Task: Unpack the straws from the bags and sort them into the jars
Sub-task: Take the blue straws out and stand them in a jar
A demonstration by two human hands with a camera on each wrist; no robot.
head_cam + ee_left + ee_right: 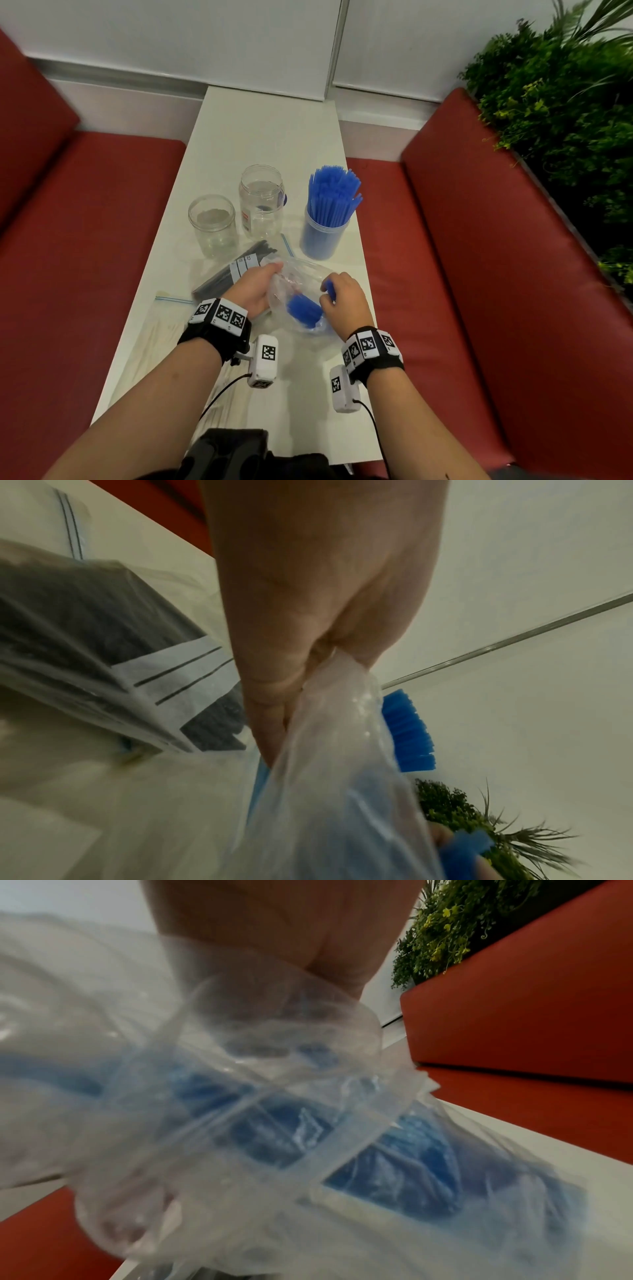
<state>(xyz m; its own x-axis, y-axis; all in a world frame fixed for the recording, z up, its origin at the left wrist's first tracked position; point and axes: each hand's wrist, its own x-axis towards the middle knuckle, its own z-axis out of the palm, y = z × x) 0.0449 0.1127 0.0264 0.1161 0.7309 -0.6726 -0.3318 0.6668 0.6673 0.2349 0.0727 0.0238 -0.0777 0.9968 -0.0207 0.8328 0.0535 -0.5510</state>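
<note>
Lying leftmost on the tabletop [260, 137]: short empty jar [212, 224], tall empty jar [262, 202], bag of black straws [233, 274]; left hand [253, 291], grip clamped on clear bag [298, 274] holding blue straws [305, 310]; right hand [344, 303], grip pinching the same bag; behind, jar of blue straws [323, 226], upright
</note>
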